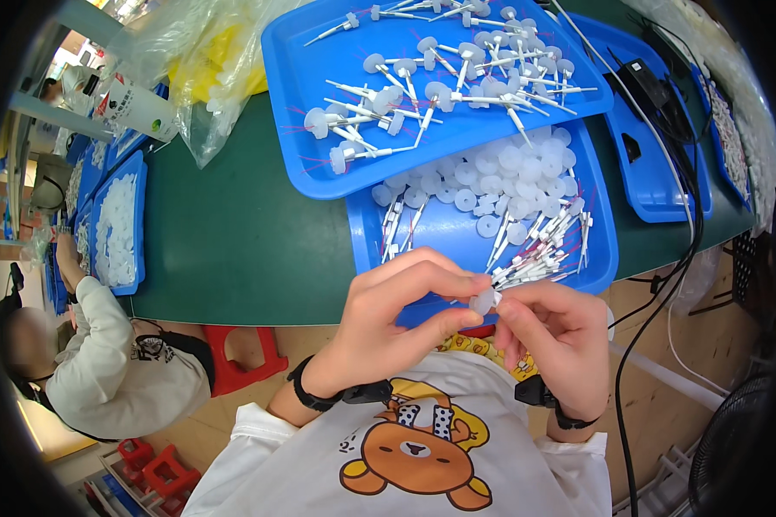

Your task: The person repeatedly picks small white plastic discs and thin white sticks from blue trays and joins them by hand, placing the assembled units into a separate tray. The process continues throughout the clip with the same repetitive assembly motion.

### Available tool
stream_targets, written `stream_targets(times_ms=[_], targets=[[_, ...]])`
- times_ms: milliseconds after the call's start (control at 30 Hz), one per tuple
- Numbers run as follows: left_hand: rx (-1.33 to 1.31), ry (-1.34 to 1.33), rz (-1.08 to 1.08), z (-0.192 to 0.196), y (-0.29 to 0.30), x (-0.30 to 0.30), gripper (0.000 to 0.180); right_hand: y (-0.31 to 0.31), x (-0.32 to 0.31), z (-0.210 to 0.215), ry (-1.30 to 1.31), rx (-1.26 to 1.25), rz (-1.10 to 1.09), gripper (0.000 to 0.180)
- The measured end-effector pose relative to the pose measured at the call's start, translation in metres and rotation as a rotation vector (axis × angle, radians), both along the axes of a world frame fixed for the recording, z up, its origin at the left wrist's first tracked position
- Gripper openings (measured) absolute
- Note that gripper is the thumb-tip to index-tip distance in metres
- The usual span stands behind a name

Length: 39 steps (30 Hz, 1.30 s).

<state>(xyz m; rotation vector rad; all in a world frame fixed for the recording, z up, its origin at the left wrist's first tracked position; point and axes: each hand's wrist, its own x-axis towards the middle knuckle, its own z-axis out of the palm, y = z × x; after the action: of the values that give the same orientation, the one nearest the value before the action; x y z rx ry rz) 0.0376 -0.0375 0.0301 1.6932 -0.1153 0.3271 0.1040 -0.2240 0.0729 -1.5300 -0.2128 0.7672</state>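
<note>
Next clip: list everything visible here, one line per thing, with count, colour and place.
Small cap: one, white, pinched between both hands.
Near tray: one, blue, holds loose white caps and thin pins.
Upper tray: one, blue, overlapping the near tray, holds assembled pins with caps.
Table: one, dark green.
Plastic bags: clear, with yellow contents, upper left.
Cables: black, right.
Stool: one, red, under the table.
Co-worker: one, white sleeve, left.
Left hand: black wristband.
Right hand: black wristband.
</note>
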Motion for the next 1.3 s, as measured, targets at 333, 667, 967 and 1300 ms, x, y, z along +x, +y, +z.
stream_targets(times_ms=[333, 667, 967, 1300], targets=[[0.093, -0.227, 0.746, 0.016, 0.038, 0.013, 0.038, 0.005, -0.005, -0.007, -0.707, -0.275, -0.117, 0.012], [0.67, -0.27, 0.658, 0.01, 0.01, -0.005, 0.026, 0.023, 0.007, -0.033, -1.156, -0.428, 0.168, 0.013], [0.78, 0.029, 0.68, -0.006, -0.002, 0.006, 0.021, 0.043, 0.01, -0.034, -1.259, -0.573, 0.327, 0.01], [0.9, 0.146, 0.64, -0.014, 0.015, 0.031, 0.014, 0.031, 0.012, -0.045, -1.098, -0.381, 0.064, 0.011]])
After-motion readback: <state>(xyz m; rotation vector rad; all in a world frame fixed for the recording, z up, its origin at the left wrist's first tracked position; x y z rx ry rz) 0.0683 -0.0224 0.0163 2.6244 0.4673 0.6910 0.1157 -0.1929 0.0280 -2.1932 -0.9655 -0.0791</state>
